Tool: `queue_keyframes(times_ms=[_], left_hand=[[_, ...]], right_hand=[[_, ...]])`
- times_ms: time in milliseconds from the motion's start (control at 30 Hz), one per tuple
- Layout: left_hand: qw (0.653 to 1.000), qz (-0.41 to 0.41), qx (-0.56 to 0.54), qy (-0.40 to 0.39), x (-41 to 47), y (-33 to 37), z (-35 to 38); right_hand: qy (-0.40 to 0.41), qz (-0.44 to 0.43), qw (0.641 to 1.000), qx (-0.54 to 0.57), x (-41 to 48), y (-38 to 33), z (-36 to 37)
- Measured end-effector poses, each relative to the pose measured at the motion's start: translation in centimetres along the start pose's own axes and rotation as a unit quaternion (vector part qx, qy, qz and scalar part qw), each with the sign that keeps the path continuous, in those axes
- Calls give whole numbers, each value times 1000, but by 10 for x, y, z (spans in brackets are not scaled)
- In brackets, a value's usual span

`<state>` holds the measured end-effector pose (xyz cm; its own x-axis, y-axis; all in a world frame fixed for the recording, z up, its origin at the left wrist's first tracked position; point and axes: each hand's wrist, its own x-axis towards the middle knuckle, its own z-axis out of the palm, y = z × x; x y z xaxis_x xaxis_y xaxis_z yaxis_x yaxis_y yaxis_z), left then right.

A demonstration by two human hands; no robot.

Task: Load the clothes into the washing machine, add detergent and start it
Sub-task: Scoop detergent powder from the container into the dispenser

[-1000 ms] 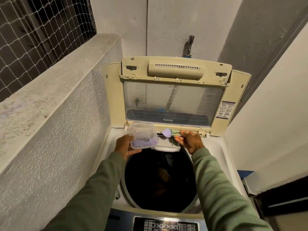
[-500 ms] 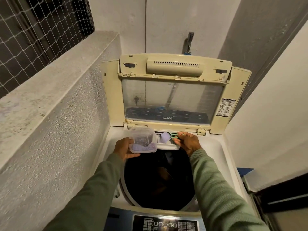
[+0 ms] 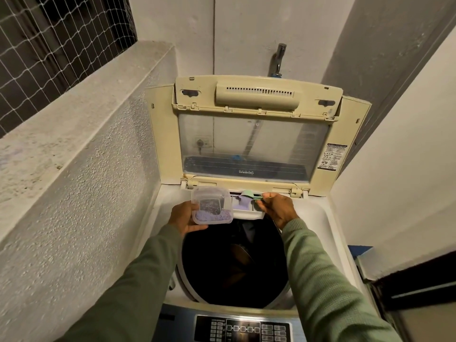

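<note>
A top-loading washing machine stands with its lid raised. Dark clothes lie deep in the drum, hard to make out. My left hand grips a clear plastic tub of purple detergent powder, tilted above the drum's far left rim. My right hand pinches the handle of a green scoop. The scoop is turned over above the pulled-out white detergent drawer, and purple powder lies in the drawer beneath it.
A rough concrete ledge runs close along the left, with a netted opening above it. A tap sticks out of the wall behind the lid. The control panel lies at the machine's near edge. A white wall closes in on the right.
The scoop, level and full of powder a second ago, has tipped over the drawer and the powder has dropped in. The tub has stayed in my left hand.
</note>
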<state>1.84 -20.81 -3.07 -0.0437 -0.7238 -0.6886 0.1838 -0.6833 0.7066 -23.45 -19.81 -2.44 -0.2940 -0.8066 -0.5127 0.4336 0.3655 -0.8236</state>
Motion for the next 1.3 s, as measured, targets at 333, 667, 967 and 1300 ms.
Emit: queue_keyframes(times_ms=[333,667,967,1300], left_hand=[[1000,3,15,-11,2,0,9],[999,8,20,-37,0,-1,14],[998,10,8,-62,-1,3,24],[998,34,23,-45,3,6,14]], right_hand=[[4,-25,998,-49,4,-1,-2],[-137,-5,990,-37,-7,-10,15],[-207,-75,929,-298,-12,-1,49],[-153,-162,895,-387,-4,-13,35]])
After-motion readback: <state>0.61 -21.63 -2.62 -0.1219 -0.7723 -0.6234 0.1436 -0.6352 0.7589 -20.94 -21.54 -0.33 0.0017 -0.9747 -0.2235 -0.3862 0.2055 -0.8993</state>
